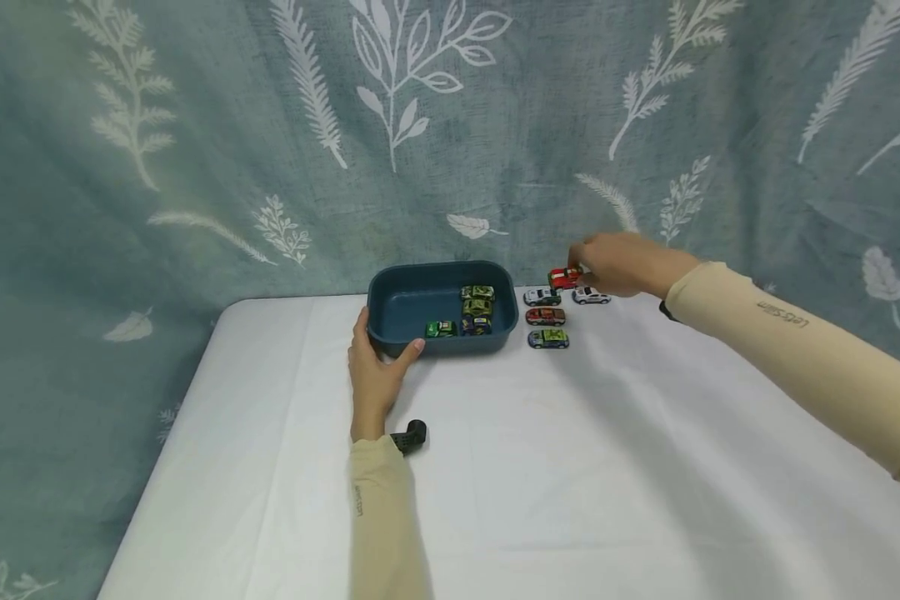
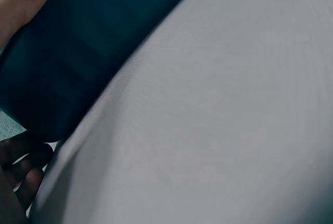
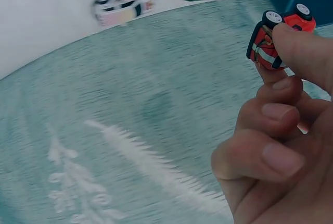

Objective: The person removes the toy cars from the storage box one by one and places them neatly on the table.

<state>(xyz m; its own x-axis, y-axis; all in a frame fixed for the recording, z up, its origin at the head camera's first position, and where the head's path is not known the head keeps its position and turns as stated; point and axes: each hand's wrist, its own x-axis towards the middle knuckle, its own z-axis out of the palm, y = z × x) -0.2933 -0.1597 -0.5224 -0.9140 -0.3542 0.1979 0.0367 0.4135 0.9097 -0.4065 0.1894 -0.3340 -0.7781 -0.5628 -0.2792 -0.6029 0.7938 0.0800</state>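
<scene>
High above the table's back edge, my right hand [image 1: 617,262] pinches a red toy car [image 1: 564,277] between thumb and fingertips. The right wrist view shows this car tilted, its wheels turned upward beside the thumb. My left hand [image 1: 375,371] grips the near left corner of a dark blue plastic bin [image 1: 397,346], thumb at the front rim and fingers along the left side. Inside the bin lie several toy cars, among them a green one [image 1: 441,329] and a dark blue one [image 1: 477,325]. The left wrist view shows the bin's wall between thumb and fingers.
Right of the bin, a white and dark toy car [image 1: 542,297], a red-brown one [image 1: 545,317] and a green-blue one [image 1: 548,338] form a column. A white car [image 1: 591,296] stands under my right hand. A leaf-patterned curtain [image 1: 420,200] hangs behind the white table [image 1: 540,483].
</scene>
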